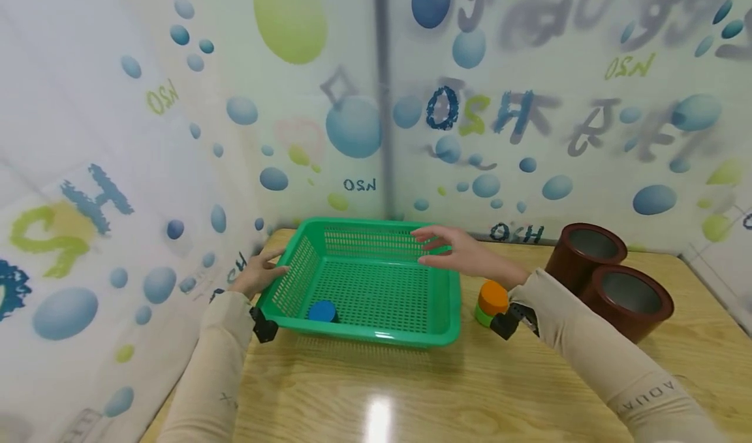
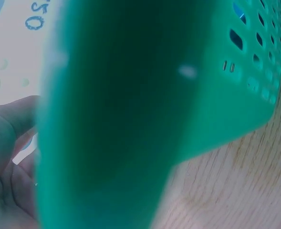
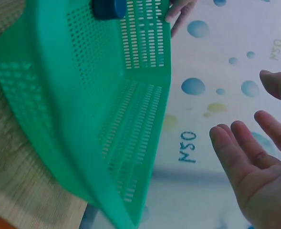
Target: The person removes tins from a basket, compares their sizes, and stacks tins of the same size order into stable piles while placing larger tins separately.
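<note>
A green plastic basket (image 1: pixel 382 334) with slotted walls stands on the wooden table, a round blue object (image 1: pixel 322 311) lying inside at its near left corner. My left hand (image 1: pixel 258 276) is at the basket's left rim, its fingertips touching the rim from outside; the left wrist view hides part of this hand behind the blurred rim. Over the right side of the basket, my right hand (image 1: pixel 458 250) hovers with fingers spread apart and holds nothing. In the right wrist view, that right hand (image 3: pixel 259 167) is apart from the basket rim.
Right of the basket stands an orange-topped, green-bottomed round object (image 1: pixel 492 299), below my right wrist. Two dark brown cylindrical containers (image 1: pixel 631 303) with open tops stand further right. A patterned wall covering (image 1: pixel 329 188) rises behind the table (image 1: pixel 329 391) and along its left.
</note>
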Tool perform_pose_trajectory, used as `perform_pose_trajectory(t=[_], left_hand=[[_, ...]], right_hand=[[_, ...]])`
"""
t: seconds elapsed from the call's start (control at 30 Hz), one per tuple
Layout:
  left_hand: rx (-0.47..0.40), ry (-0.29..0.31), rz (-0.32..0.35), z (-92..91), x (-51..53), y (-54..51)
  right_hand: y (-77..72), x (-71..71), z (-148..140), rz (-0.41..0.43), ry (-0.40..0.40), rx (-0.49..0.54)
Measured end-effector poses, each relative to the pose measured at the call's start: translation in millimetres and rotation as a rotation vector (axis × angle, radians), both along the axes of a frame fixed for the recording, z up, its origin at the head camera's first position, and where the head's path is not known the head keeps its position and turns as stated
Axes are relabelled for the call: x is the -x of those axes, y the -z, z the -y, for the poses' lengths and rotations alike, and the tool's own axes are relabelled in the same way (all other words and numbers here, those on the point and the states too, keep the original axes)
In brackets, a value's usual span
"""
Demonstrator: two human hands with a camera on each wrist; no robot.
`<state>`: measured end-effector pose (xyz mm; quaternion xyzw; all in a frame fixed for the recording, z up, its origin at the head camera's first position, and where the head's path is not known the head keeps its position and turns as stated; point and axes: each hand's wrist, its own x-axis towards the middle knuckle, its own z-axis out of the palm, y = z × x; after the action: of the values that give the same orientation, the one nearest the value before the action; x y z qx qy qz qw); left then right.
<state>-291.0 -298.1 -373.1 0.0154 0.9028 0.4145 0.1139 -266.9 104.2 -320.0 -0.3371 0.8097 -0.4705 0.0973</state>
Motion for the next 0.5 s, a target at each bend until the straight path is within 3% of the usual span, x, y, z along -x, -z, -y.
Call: perform_pose_trajectory(t=[0.23,0.5], left_hand=[[-0.028,0.000,0.002,-0.5,0.2,0.4],[-0.030,-0.033,0.003,-1.1,-0.3,1.2]], right_hand=[[-1.8,10.6,36.6,-0.024,-0.091,-0.042],[5.0,20.3,73.4,0.037,-0.193,-0.122]])
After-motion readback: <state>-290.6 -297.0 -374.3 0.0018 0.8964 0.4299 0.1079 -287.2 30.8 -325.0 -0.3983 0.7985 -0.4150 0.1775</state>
